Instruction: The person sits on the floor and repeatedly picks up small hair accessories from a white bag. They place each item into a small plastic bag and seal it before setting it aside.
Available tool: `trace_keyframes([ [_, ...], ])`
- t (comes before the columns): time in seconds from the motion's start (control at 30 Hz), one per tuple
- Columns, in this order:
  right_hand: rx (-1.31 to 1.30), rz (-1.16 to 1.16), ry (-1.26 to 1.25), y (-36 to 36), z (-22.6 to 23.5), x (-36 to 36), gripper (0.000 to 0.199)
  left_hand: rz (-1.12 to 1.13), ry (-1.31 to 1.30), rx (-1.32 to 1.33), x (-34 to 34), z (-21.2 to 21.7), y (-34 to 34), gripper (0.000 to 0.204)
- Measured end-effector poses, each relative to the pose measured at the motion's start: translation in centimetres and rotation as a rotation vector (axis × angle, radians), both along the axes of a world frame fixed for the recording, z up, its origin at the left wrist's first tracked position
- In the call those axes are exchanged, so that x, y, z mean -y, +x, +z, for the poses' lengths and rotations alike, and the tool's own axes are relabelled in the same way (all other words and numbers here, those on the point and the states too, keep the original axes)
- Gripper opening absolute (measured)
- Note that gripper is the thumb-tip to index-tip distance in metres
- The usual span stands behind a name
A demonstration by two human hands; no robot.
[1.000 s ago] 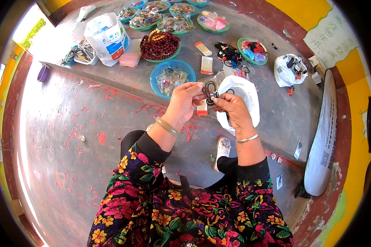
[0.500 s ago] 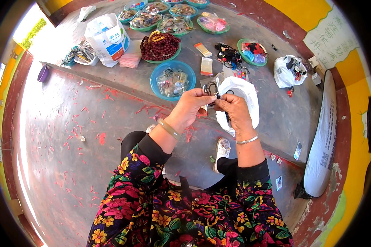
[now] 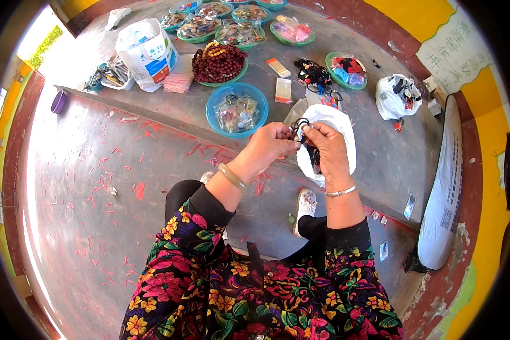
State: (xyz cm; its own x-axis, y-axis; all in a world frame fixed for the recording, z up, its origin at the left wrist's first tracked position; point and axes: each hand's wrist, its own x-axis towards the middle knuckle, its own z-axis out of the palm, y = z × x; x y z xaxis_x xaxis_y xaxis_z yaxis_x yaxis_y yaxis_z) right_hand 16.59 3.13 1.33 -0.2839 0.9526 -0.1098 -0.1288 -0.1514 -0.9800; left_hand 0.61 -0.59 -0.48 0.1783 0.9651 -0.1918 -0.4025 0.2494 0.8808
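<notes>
My left hand (image 3: 271, 144) and my right hand (image 3: 327, 146) meet at the fingertips over a white plastic bag (image 3: 335, 120) lying on a low grey ledge. Between the fingers of both hands is a small black ring-shaped band (image 3: 298, 128). More dark bands show inside the bag under my right palm. A pale bangle circles my left wrist, a silver one my right. A blue bowl (image 3: 216, 107) of small clear packets sits just beyond my left hand.
The ledge holds a green plate of dark red beads (image 3: 217, 62), several green bowls at the back, a white printed bag (image 3: 147, 52), a heap of black bands (image 3: 312, 75) and another white bag (image 3: 392, 101). A long white sack (image 3: 443, 192) lies at right. Red scraps litter the floor.
Both hands have stayed together over the white bag, shifting slightly as the fingers work the black band. Nothing else has moved.
</notes>
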Motion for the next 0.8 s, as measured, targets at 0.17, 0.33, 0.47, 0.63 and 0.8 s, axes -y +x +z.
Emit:
trace_keyframes([
  [0.17,-0.083,-0.075,-0.058,0.17,-0.31,-0.09,0.018,0.001,-0.061,0.041,0.13,0.5,-0.08,0.016],
  [0.33,-0.092,-0.054,-0.039,0.13,-0.44,-0.15,0.018,0.05,-0.073,0.066,0.16,0.36,0.08,0.011],
  [0.47,-0.08,-0.033,-0.041,0.16,-0.48,-0.19,0.018,0.061,-0.035,0.072,0.18,0.21,0.0,0.009],
  [0.63,-0.095,-0.029,-0.052,0.16,-0.31,-0.05,0.021,0.056,-0.016,0.081,0.18,0.3,-0.2,0.01],
  [0.8,-0.09,-0.028,-0.045,0.23,-0.52,-0.15,0.024,0.048,-0.021,0.08,0.13,0.34,-0.32,0.01],
])
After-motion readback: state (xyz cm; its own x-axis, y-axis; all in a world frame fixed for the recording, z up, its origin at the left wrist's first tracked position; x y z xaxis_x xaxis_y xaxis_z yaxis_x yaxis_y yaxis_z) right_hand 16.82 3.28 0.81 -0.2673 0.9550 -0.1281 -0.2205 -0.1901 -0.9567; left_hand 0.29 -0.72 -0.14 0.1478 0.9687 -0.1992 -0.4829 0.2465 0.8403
